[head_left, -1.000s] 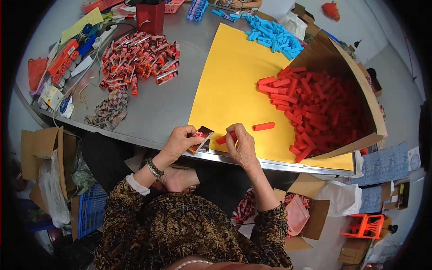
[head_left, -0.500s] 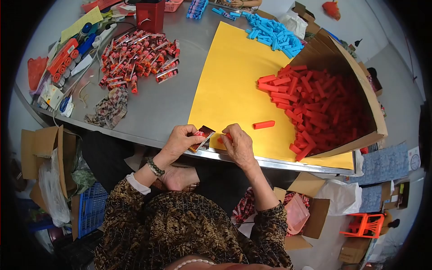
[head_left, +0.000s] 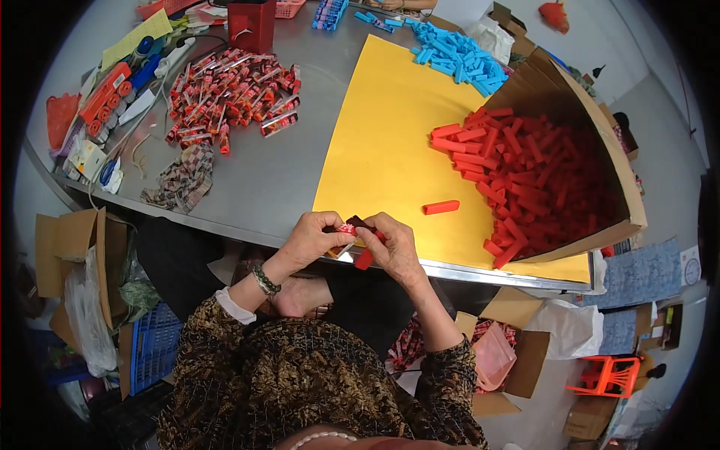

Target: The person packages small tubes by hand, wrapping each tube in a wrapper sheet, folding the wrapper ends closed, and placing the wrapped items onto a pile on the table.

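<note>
At the near edge of the steel surface (head_left: pixel 292 172), holding both forearms forward, elbows bent, wrists apart and fingertips nearly meeting. Pinching a small printed packet (head_left: pixel 347 229) narrowly between the thumb and fingers of the left hand (head_left: pixel 309 241), just above a beaded bracelet (head_left: pixel 265 280). Closing the right hand (head_left: pixel 396 251) on a red stick (head_left: pixel 364 259) – thumb at the packet too, stick's end pointing down past the fingers.

Working beside the near left corner of a yellow sheet (head_left: pixel 375 150), with a loose red stick (head_left: pixel 441 207) lying right of the hands. Facing, toward the right edge, a tipped cardboard box (head_left: pixel 585 105) spilling red sticks (head_left: pixel 525 172); at the sheet's far right corner, blue sticks (head_left: pixel 457 58). Having to the left a heap of red packs (head_left: pixel 232 97) – plus a checked cloth (head_left: pixel 184 180) near the front edge. Sitting above a blue crate (head_left: pixel 155 349) on the left, with an orange stool (head_left: pixel 606 376) farther off on the right.
</note>
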`<state>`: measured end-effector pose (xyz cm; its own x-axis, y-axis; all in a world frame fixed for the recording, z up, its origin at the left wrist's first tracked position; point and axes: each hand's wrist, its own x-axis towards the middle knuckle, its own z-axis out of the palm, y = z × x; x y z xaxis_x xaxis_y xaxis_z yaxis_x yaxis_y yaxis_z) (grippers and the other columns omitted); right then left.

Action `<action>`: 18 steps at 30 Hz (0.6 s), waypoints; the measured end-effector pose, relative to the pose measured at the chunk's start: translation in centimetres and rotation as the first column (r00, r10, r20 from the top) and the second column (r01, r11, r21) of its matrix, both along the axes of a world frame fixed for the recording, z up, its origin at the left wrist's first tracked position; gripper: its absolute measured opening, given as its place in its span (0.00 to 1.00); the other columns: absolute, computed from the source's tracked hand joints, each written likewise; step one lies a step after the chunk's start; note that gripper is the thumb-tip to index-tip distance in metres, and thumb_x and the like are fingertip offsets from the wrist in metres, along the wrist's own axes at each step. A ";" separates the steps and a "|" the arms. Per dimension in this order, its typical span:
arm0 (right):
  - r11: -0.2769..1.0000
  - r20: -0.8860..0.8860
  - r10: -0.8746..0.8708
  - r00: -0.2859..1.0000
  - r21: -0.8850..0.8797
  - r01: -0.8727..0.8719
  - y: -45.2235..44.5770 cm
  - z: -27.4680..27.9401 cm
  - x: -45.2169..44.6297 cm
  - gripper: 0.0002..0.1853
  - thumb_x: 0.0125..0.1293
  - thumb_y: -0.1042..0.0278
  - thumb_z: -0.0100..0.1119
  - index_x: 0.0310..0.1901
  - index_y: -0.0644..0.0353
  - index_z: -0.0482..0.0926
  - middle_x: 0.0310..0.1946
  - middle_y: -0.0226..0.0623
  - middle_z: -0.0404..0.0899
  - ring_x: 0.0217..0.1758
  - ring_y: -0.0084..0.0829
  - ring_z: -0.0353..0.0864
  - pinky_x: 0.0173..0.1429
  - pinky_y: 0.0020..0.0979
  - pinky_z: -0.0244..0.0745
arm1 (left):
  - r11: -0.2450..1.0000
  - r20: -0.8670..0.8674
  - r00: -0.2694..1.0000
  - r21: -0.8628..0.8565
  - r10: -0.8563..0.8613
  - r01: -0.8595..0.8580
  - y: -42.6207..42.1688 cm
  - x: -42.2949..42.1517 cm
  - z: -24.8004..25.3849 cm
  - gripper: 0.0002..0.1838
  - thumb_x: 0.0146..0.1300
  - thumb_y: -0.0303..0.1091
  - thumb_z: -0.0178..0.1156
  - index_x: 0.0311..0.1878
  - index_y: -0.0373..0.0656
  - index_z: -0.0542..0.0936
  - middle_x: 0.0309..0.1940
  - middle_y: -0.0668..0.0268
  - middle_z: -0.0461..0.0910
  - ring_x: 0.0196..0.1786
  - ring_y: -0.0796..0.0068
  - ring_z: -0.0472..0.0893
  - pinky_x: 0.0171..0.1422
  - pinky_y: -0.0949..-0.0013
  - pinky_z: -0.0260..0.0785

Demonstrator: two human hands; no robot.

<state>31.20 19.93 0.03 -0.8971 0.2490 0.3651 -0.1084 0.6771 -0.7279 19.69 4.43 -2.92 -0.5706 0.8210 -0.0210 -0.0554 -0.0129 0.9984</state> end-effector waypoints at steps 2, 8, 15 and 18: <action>1.000 0.007 0.003 1.000 -0.026 -0.003 0.0 0.1 0.1 0.07 0.60 0.70 0.66 0.37 0.62 0.81 0.28 0.40 0.80 0.28 0.38 0.81 0.33 0.33 0.75 | 1.000 -0.082 0.997 -0.006 0.003 -0.004 0.0 0.1 -0.2 0.08 0.61 0.31 0.67 0.33 0.36 0.81 0.24 0.72 0.80 0.28 0.87 0.77 0.32 0.79 0.71; 1.000 -0.046 -0.006 0.999 -0.014 0.006 0.2 0.6 0.3 0.05 0.59 0.73 0.65 0.36 0.62 0.81 0.29 0.40 0.80 0.29 0.38 0.81 0.34 0.32 0.74 | 0.999 -0.048 0.998 -0.020 0.039 -0.040 0.1 0.3 -0.1 0.08 0.62 0.31 0.65 0.34 0.35 0.82 0.27 0.70 0.82 0.30 0.86 0.79 0.34 0.78 0.72; 0.991 -0.035 -0.053 0.998 -0.128 0.048 -0.2 0.4 0.4 0.08 0.58 0.74 0.67 0.37 0.64 0.78 0.27 0.40 0.78 0.28 0.35 0.80 0.34 0.31 0.74 | 1.000 0.005 1.000 -0.007 0.015 -0.015 -0.2 0.1 0.4 0.08 0.63 0.32 0.65 0.34 0.35 0.82 0.26 0.70 0.82 0.30 0.87 0.77 0.33 0.79 0.71; 0.983 -0.003 -0.152 0.988 -0.107 0.151 0.3 0.6 0.6 0.09 0.58 0.74 0.68 0.37 0.65 0.77 0.29 0.40 0.77 0.29 0.34 0.79 0.34 0.30 0.74 | 0.999 0.092 0.995 0.016 0.041 -0.042 -0.4 -0.2 0.3 0.08 0.62 0.31 0.65 0.34 0.36 0.82 0.26 0.71 0.81 0.29 0.88 0.76 0.33 0.80 0.70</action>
